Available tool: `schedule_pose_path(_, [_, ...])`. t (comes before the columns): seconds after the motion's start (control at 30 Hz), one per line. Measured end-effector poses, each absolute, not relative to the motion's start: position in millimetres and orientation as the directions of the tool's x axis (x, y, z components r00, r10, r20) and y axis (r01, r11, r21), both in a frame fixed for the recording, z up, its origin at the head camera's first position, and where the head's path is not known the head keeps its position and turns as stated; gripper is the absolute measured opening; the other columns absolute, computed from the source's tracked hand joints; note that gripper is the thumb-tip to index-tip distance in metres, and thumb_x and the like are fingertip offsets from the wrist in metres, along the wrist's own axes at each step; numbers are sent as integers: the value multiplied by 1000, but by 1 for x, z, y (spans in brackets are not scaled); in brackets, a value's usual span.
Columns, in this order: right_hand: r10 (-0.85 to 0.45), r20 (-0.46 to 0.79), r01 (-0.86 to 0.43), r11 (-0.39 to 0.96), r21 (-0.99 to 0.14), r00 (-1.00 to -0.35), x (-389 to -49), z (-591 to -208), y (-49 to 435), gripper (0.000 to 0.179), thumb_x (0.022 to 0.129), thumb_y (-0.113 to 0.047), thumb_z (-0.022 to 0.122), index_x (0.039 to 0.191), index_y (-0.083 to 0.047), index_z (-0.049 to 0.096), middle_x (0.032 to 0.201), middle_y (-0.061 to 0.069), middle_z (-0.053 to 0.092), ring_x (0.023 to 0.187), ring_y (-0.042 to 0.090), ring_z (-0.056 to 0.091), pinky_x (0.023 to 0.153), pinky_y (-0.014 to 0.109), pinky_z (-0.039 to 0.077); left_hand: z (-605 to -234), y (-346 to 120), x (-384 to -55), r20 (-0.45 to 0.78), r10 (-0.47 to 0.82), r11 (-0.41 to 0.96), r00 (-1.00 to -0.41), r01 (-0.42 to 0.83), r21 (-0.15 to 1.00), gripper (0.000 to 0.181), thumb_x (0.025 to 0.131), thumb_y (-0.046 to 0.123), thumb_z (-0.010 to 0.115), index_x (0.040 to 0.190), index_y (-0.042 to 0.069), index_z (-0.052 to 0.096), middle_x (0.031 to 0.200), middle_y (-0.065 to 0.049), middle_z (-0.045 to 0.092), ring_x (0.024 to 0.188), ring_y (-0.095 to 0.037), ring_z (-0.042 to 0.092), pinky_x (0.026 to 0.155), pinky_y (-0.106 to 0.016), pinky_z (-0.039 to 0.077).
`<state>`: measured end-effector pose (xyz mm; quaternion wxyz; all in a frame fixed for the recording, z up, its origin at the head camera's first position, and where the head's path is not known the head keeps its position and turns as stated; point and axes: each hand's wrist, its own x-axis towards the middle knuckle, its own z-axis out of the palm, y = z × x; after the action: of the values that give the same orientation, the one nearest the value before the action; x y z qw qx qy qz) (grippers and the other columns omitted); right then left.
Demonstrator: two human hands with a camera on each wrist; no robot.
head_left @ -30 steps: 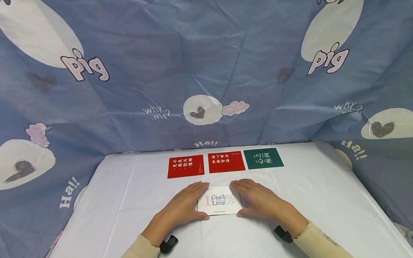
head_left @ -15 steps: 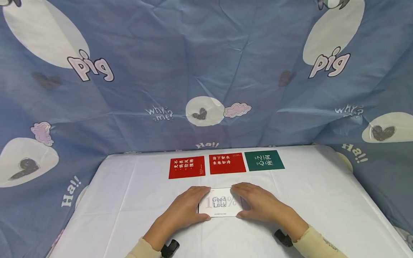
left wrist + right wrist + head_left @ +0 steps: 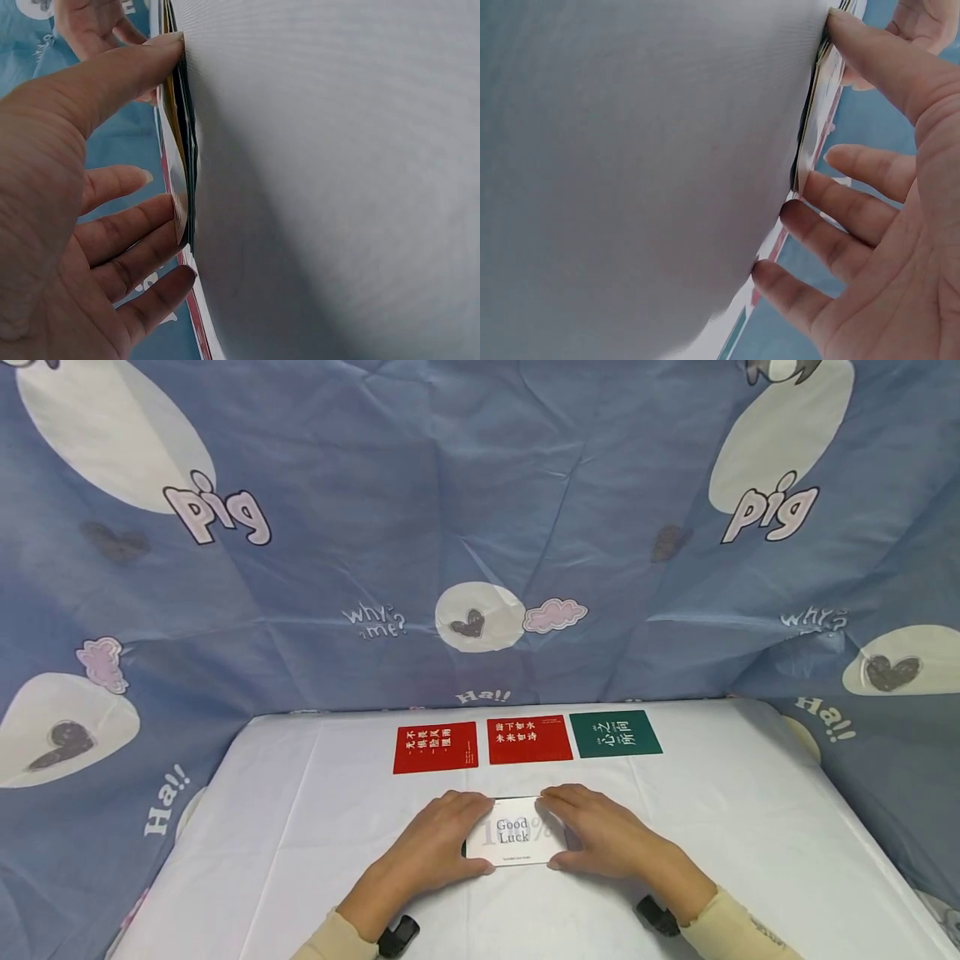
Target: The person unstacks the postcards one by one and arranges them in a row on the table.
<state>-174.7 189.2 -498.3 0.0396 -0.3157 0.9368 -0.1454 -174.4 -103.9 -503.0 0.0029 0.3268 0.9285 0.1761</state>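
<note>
Between both hands lies a small stack of cards (image 3: 514, 850), its white top card reading "Good Luck" over a pale "100%". My left hand (image 3: 431, 842) grips its left end, thumb at the near edge and fingers at the far edge. At the right end my right hand (image 3: 611, 837) holds it the same way. Seen edge-on in the left wrist view, the stack (image 3: 184, 142) has several thin layers, some dark green and one yellow. The right wrist view shows its slightly fanned edge (image 3: 810, 120) close over the white cloth. A dark strip shows behind the white card's far edge.
Beyond the hands, a row lies flat on the white-covered table (image 3: 337, 827): a left red card (image 3: 457, 752), a second red card (image 3: 525, 752) and a green card (image 3: 588, 745), all with white characters. A blue printed curtain (image 3: 315, 543) hangs behind the table.
The head view has shifted slightly. Both hands keep their grip on the stack, and a dark strip now shows along the white card's far edge.
</note>
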Motion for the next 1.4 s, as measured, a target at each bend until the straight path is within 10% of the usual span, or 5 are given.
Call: schedule_pose_path(1.4, [-594,122,-604,756,-251,-795,-176,-490,195,78,82,-44,86,146,-10,59,150,10,55,139,29,51,109,50,49,-492,-98,-178,153,602,720,-784,615,322,84,78,43,92,148,11,57,144,-3,61,133,-24,54,118,-45,38])
